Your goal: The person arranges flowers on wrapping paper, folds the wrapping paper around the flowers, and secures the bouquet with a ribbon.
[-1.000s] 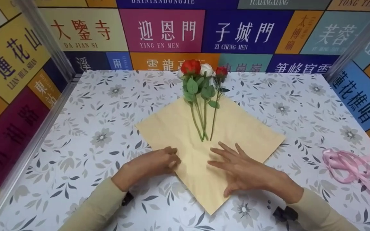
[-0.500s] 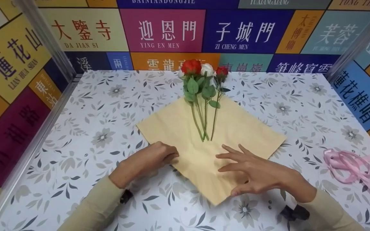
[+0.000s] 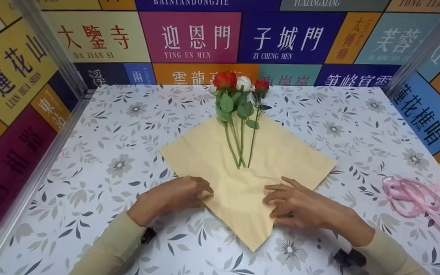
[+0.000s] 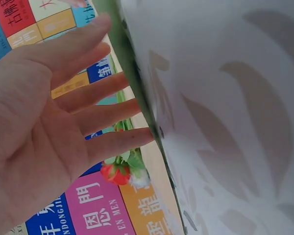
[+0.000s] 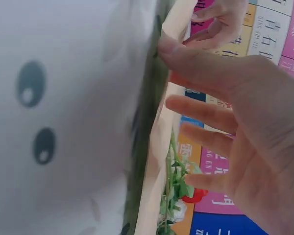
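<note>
A sheet of tan wrapping paper lies diagonally on the table, one corner towards me. Red and white roses with green stems lie on its upper half, blooms past the far corner. My left hand rests at the paper's lower left edge; in the left wrist view its fingers are extended, tips at the paper. My right hand is at the lower right edge, fingers spread over the paper. In the right wrist view its thumb is right at the paper's edge, the fingers nearly straight.
A loose pink ribbon lies in a tangle at the table's right side. The table has a white floral cover. Colourful panels with printed characters wall off the back and both sides.
My right hand has shifted right, and its fingers have drawn closer together. The paper's near corner moved up slightly, then back down. The left hand moved a little; the roses stay put.
</note>
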Available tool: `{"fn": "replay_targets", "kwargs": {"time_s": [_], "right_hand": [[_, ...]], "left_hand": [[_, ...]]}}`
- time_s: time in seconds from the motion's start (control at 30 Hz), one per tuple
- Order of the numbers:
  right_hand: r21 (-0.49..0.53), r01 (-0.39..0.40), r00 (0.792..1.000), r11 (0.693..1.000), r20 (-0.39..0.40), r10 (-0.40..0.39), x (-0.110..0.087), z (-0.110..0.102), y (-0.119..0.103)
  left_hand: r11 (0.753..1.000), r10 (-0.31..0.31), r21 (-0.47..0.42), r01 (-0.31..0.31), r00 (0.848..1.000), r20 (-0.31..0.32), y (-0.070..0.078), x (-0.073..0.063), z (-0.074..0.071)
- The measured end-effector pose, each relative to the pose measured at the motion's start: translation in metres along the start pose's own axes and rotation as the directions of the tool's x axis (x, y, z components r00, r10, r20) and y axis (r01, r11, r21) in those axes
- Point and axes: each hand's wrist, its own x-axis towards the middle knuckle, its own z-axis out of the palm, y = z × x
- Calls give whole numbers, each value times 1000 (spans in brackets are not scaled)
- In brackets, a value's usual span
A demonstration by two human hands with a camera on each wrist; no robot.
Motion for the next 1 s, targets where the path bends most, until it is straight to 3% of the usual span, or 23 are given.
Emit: {"fn": "replay_targets", "kwargs": {"time_s": [0.1, 0.23, 0.33, 0.43, 0.53, 0.6, 0.67, 0.8, 0.9, 1.0], "right_hand": [[19, 59, 993, 998, -104, -57, 2, -5, 6], [49, 55, 976, 997, -215, -43, 6, -13, 11], [78, 58, 958, 995, -284, -33, 7, -14, 11], [63, 101, 939, 993, -336, -75, 8, -11, 10], [26, 122, 926, 992, -364, -104, 8, -9, 9], [1, 105, 932, 994, -350, -98, 5, -10, 8], [-4, 63, 953, 998, -297, -61, 0, -10, 6], [-24, -69, 993, 997, -96, 67, -14, -11, 4], [5, -192, 981, 981, 13, 192, -17, -10, 8], [126, -340, 940, 932, 42, 337, -14, -10, 16]], "left_hand": [[1000, 17, 5, -17, 1000, -23, -2, 1, -1], [999, 38, 6, -37, 997, -70, -3, 1, -1], [1000, -10, -10, 9, 1000, -12, 0, -2, -3], [997, -73, -23, 74, 995, 62, 1, -4, -5], [998, -52, -28, 53, 998, 28, -2, -3, -6], [999, -10, -40, 8, 999, -36, -5, 0, -6], [999, 23, -47, -27, 996, -85, -7, 2, -5], [995, -35, -97, 24, 993, -115, -12, 2, -5], [987, -102, -138, 83, 985, -140, -16, 3, -6], [973, -169, -185, 135, 969, -180, -19, 6, -7]]}}
